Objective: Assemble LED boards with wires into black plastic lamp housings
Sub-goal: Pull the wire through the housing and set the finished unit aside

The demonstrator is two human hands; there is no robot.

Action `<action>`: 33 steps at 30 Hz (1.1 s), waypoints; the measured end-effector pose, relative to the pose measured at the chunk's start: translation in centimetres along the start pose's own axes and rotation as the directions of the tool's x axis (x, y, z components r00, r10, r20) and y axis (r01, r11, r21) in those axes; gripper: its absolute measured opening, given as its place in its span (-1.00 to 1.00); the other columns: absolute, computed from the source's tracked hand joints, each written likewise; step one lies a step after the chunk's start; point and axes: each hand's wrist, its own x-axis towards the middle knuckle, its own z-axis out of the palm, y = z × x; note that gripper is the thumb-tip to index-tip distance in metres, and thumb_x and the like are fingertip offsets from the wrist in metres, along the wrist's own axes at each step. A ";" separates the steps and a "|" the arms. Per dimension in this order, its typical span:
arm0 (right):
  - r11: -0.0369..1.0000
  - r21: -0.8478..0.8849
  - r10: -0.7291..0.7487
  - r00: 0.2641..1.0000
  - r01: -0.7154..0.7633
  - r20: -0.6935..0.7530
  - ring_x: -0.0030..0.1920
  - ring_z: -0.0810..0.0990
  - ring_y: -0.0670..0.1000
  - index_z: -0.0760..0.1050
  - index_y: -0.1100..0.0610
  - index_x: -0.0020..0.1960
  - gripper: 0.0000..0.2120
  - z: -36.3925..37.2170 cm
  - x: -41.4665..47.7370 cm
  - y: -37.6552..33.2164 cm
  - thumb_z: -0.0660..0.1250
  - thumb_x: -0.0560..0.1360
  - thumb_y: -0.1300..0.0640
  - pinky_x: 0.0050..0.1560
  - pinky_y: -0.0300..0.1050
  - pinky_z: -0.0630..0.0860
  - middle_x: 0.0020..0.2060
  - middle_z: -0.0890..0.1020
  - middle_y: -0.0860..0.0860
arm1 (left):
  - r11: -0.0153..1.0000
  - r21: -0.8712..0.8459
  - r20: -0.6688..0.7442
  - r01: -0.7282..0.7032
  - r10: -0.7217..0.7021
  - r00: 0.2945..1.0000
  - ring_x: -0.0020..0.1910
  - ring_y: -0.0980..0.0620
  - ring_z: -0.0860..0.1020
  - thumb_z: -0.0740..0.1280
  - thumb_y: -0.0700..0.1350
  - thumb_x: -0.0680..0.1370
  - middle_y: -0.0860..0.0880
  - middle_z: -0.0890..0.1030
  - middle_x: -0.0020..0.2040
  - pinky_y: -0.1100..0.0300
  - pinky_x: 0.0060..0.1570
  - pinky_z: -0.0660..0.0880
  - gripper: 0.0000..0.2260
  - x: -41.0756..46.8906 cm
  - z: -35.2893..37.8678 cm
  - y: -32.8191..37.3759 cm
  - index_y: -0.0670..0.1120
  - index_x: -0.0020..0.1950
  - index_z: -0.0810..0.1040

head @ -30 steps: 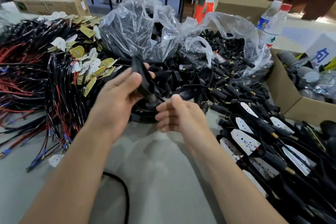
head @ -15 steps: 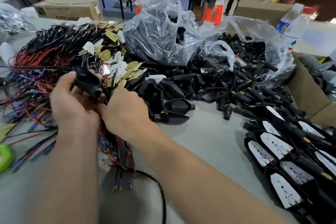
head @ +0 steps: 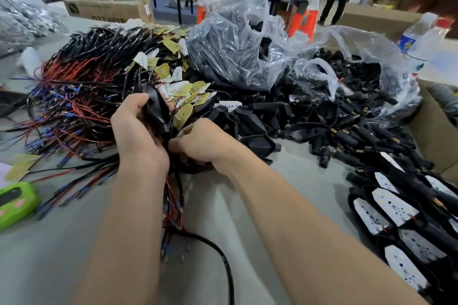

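Clearly matte black and tapered, the lamp housing [head: 155,110] sits clenched in the left hand [head: 138,136] mid-tabletop [head: 292,181]; the right hand [head: 205,142] pinches wires [head: 173,195] just below. Bare surface lies toward the near edge.

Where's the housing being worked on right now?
Head view, left of centre: black housing gripped in the left hand, over the pile of wired LED boards, right hand just beside it.

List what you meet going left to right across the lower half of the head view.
Green device → left hand holding a housing → right hand pinching wires → loose black housing on the table → row of assembled lamps.
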 end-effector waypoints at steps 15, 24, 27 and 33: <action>0.781 0.519 -0.191 0.924 0.348 -0.331 -0.58 0.46 -0.01 0.46 0.17 -0.19 -0.78 -9.4 -5.7 0.8 0.23 0.63 0.29 -0.61 -0.24 0.25 -0.41 0.64 0.11 | 0.962 0.141 0.294 0.232 -0.264 0.918 -0.25 0.05 0.60 0.29 0.09 0.64 -0.12 0.69 -0.08 0.21 -0.19 0.53 -0.68 -0.1 1.1 -2.4 -0.14 0.16 0.58; 0.646 0.682 0.067 0.865 0.343 -0.498 -0.56 0.45 0.02 0.40 0.11 -0.09 -0.80 -14.0 -9.4 10.2 0.11 0.69 0.25 -0.57 -0.25 0.24 -0.37 0.62 0.18 | 0.790 0.547 0.449 0.276 -0.555 0.700 -0.05 -0.06 0.67 0.17 -0.05 0.71 -0.17 0.70 0.01 -0.01 -0.12 0.69 -0.68 -4.2 4.2 -7.1 -0.13 -0.05 0.65; 0.614 0.708 0.047 0.879 0.349 -0.474 -0.45 0.55 0.04 0.42 0.12 -0.05 -0.80 -14.0 -9.5 11.2 0.15 0.63 0.37 -0.48 -0.21 0.39 -0.28 0.65 0.17 | 0.747 0.616 0.451 0.250 -0.595 0.665 -0.02 -0.04 0.68 0.17 -0.05 0.71 -0.16 0.72 0.02 -0.06 -0.15 0.69 -0.69 -4.9 4.5 -8.1 -0.16 0.09 0.65; 0.576 0.732 0.036 0.884 0.363 -0.467 -0.39 0.57 0.03 0.40 0.13 -0.09 -0.75 -13.6 -9.8 11.6 0.18 0.60 0.46 -0.37 -0.20 0.48 -0.27 0.67 0.14 | 0.757 0.572 0.502 0.315 -0.627 0.595 0.06 -0.12 0.69 0.20 -0.07 0.69 -0.24 0.70 0.07 0.03 -0.10 0.65 -0.66 -5.0 4.4 -9.1 -0.26 0.11 0.70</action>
